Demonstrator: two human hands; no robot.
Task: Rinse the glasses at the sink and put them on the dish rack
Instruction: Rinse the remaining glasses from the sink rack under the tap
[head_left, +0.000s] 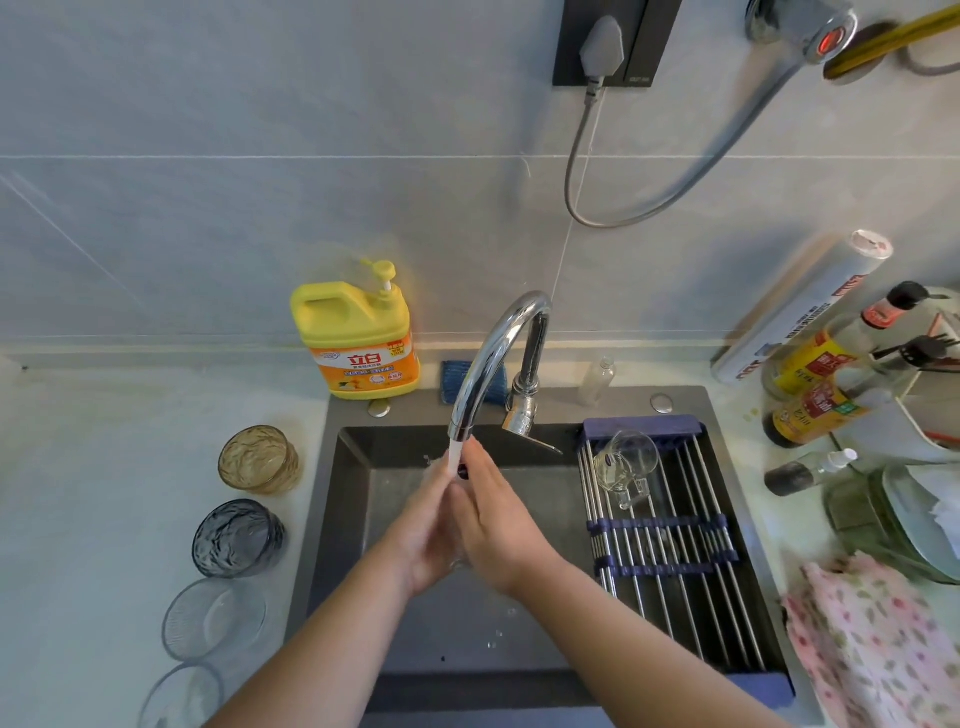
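Note:
Both my hands are together under the faucet (493, 353), over the dark sink (457, 639), with water running onto them. A clear glass (459, 560) sits between the palms and is mostly hidden. My left hand (428, 530) holds it from the left. My right hand (498, 525) lies against it from the right, fingers stretched toward the spout. A clear glass mug (626, 460) lies on its side on the roll-up dish rack (675, 551) across the sink's right half. Left of the sink stand an amber glass (260, 460), a grey-blue glass (239, 538) and two clear glasses (215, 618).
A yellow detergent bottle (358, 338) and a blue sponge (449, 382) stand behind the sink. Sauce bottles (815, 410), a foil roll (800, 317), stacked plates (914, 525) and a floral cloth (872, 654) crowd the right counter. A hose (675, 192) hangs on the wall.

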